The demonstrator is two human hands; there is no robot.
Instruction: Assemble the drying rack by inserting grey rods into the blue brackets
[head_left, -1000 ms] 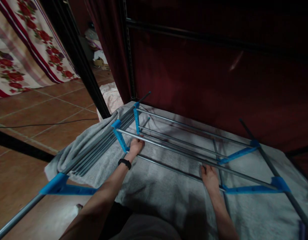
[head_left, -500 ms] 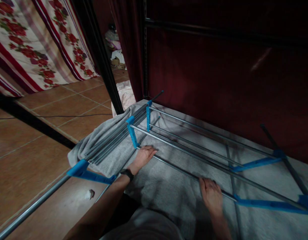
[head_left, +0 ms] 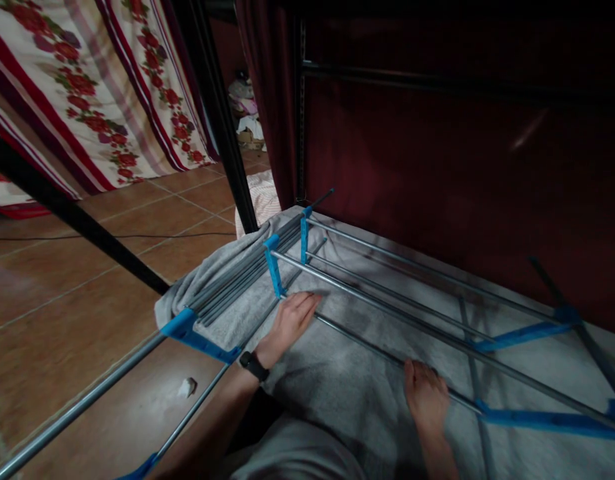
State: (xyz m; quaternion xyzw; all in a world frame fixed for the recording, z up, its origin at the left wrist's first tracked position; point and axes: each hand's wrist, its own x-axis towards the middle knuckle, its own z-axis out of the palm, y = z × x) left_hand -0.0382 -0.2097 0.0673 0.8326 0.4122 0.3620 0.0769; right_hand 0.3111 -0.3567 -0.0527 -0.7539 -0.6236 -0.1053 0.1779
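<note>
A grey towel (head_left: 337,373) lies spread over a drying rack of grey metal rods (head_left: 387,310) joined by blue plastic brackets (head_left: 273,267). My left hand (head_left: 290,320), with a black band on the wrist, lies flat and open on the towel beside the nearest rod, close to a blue bracket. My right hand (head_left: 427,400) rests palm down on the towel, its fingers reaching the same rod further right. Neither hand holds anything.
A dark red fabric panel (head_left: 437,167) with black frame bars stands behind the rack. A black pole (head_left: 222,113) rises at the left. Brown floor tiles (head_left: 87,287), a flowered cloth (head_left: 87,93) and a small white scrap (head_left: 188,385) lie left.
My left hand has slid off the rod end and now lies flat on the towel. My right hand has drawn back slightly. The view has swung left and down.
</note>
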